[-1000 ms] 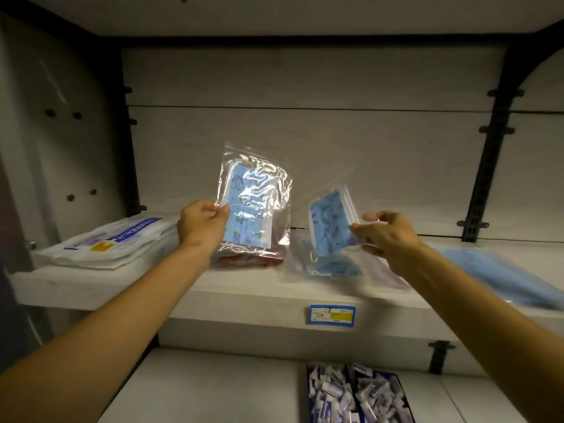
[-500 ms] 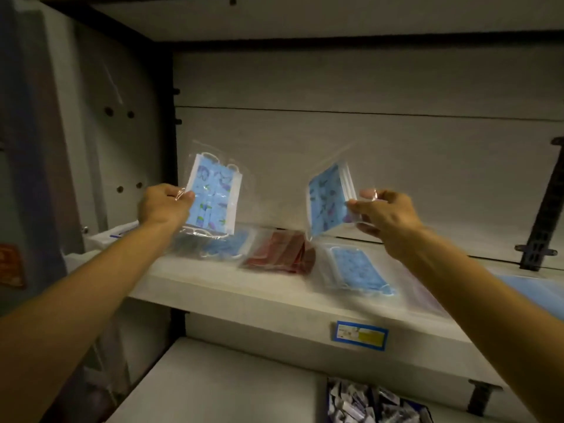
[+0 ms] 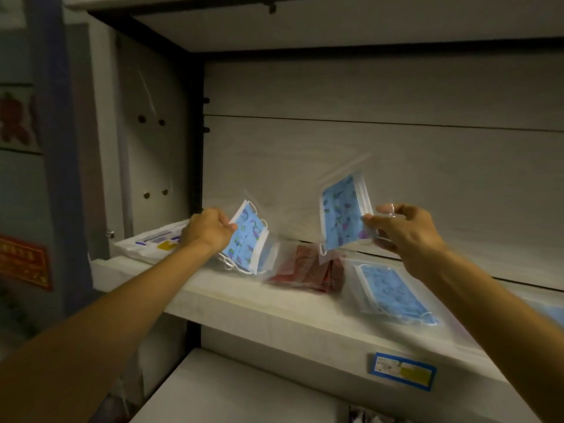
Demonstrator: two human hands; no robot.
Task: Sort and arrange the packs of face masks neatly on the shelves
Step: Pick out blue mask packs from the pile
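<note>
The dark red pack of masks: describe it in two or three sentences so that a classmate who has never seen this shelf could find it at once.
Start at the pale shelf with a blue and yellow label on its front edge. The dark red pack lies flat on it, between the two raised hands. Every other mask pack nearby is blue or white; it alone is red.

Print on shelf label point(image 3: 402, 371) too small to read. Plain blue pack point(image 3: 549, 311) cut by right edge. Left hand point(image 3: 208, 229) fingertips hidden behind its patterned pack point(image 3: 247, 239). Red wall sign point(image 3: 23, 262) blurred.
</note>
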